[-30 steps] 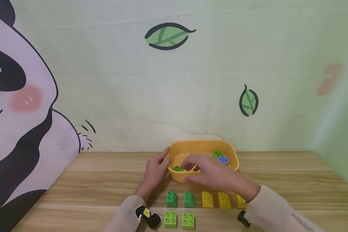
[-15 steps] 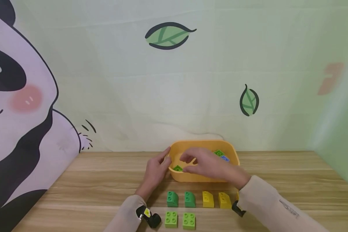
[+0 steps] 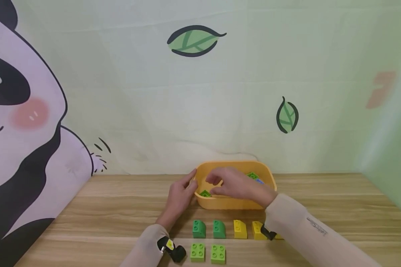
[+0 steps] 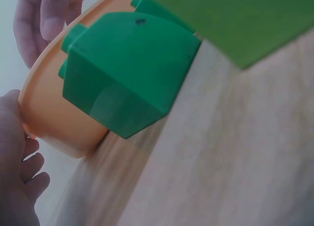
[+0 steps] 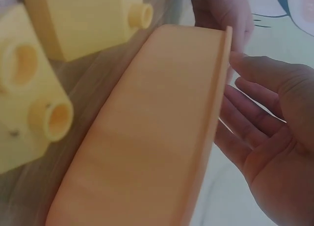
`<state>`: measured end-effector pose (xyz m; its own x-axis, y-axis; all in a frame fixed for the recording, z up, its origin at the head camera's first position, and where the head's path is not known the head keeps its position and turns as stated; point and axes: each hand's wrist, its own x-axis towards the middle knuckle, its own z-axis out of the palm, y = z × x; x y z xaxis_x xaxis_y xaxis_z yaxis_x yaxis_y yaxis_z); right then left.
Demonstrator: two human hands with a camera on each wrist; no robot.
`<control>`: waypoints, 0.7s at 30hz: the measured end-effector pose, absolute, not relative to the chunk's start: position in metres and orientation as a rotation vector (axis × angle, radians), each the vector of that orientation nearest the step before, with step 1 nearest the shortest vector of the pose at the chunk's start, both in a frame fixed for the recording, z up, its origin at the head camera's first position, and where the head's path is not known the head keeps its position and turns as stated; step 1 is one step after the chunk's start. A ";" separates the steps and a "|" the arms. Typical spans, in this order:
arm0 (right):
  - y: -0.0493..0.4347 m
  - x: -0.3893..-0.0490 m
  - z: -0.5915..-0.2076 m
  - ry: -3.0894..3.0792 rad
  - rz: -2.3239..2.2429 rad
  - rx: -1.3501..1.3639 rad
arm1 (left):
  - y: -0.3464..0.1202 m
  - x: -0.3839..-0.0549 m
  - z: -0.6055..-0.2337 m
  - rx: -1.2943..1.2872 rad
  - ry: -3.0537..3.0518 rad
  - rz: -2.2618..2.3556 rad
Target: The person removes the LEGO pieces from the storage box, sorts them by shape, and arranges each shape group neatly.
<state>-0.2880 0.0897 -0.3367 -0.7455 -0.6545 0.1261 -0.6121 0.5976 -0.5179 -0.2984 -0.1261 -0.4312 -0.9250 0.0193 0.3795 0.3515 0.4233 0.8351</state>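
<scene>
A yellow-orange plastic bin (image 3: 234, 202) stands on the table with a few building blocks inside. My left hand (image 3: 181, 196) holds the bin's left end at the rim; its fingers bend by the outer wall in the left wrist view. Over the bin's front left part is my right hand (image 3: 235, 183), fingers loosely bent and apart, nothing between them. Just beyond its thumb lies a green block (image 3: 205, 193) in the bin's left corner. Another green block (image 3: 252, 175) and a blue block (image 3: 260, 181) sit at the right end, partly covered by the right hand.
In front of the bin stand two dark green sloped blocks (image 3: 199, 229) and several yellow sloped blocks (image 3: 240, 229), some behind the right sleeve. Nearer are two light green square blocks (image 3: 197, 253). A wall with printed leaves rises behind the table (image 3: 130, 207).
My right hand has shifted slightly up and left over the bin, its forearm swinging left across the yellow blocks. The left hand stays at the bin's end.
</scene>
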 end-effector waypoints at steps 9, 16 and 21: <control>0.085 -0.301 -0.345 2.698 -0.799 -1.059 | -0.126 -0.299 -0.432 -0.331 -2.355 -1.503; 0.080 -0.309 -0.352 2.688 -0.753 -1.006 | -0.126 -0.298 -0.431 -0.323 -2.355 -1.513; 0.078 -0.315 -0.357 2.667 -0.733 -0.991 | -0.126 -0.298 -0.431 -0.327 -2.359 -1.507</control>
